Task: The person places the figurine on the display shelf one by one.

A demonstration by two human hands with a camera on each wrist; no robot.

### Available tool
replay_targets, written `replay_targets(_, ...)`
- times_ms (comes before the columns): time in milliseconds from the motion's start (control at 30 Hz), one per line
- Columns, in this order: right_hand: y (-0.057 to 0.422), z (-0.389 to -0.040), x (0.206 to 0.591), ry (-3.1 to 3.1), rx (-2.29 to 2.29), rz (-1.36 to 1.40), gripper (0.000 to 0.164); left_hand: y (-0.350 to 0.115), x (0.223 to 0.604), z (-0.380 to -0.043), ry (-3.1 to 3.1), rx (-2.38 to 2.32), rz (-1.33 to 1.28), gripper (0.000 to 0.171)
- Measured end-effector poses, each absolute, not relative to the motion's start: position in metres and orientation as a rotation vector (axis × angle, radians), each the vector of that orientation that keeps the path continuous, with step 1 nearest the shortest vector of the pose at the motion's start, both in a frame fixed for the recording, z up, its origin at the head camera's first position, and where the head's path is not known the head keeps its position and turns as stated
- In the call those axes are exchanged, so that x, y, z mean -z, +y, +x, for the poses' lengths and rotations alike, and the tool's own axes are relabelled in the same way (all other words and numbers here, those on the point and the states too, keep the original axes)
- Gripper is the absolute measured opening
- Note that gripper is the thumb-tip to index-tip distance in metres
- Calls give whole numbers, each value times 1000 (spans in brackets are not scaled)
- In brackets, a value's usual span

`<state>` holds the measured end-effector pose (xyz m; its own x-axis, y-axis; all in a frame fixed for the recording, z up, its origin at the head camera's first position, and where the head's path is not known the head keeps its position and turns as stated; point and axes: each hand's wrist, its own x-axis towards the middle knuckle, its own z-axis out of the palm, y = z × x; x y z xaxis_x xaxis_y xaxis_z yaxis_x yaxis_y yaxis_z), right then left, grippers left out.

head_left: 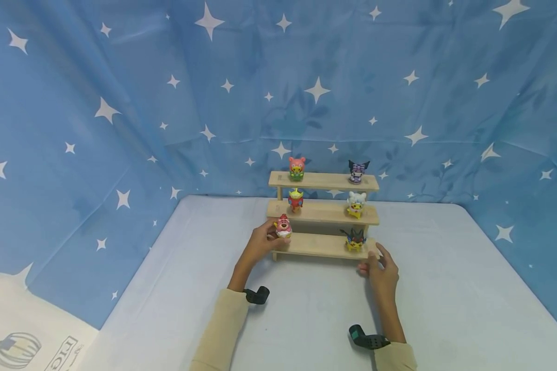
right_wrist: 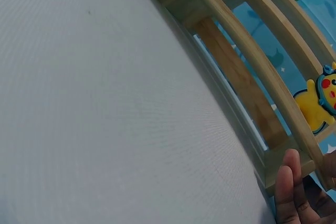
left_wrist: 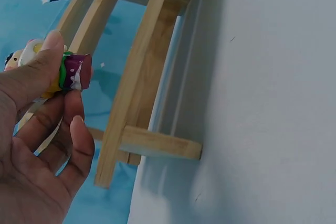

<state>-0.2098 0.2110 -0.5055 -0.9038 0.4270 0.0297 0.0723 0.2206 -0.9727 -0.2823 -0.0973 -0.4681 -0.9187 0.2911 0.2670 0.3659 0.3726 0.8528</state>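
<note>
My left hand [head_left: 261,242] pinches a pink bear figurine [head_left: 283,226] between thumb and fingers, at the left end of the bottom tier of a wooden three-tier display shelf [head_left: 317,244]. In the left wrist view the figurine [left_wrist: 76,72] lies sideways, its purple and white base turned away from the palm. At the shelf's right end, my right hand [head_left: 383,275] grips the bottom tier's edge. Close by it on that tier stands a yellow figurine with dark ears [head_left: 355,240], also seen as a yellow figure [right_wrist: 315,103] in the right wrist view.
The middle tier holds a green alien figurine [head_left: 295,200] and a white-hooded yellow figurine [head_left: 356,205]. On the top tier are a pink-hooded figurine [head_left: 297,169] and a purple-and-black figurine [head_left: 357,171]. A blue starry curtain [head_left: 241,103] hangs behind the white table [head_left: 306,319].
</note>
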Motion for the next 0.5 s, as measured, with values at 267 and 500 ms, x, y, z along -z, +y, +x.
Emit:
replay_targets(267,210,-210,506,-2194,-1737,-444,49,-82,473,-281,-2585,1582,-570,48)
replay_targets(500,210,-209,505,-2197,-1752,-463,49,-74,478,-283,-2596,1583,-590,49)
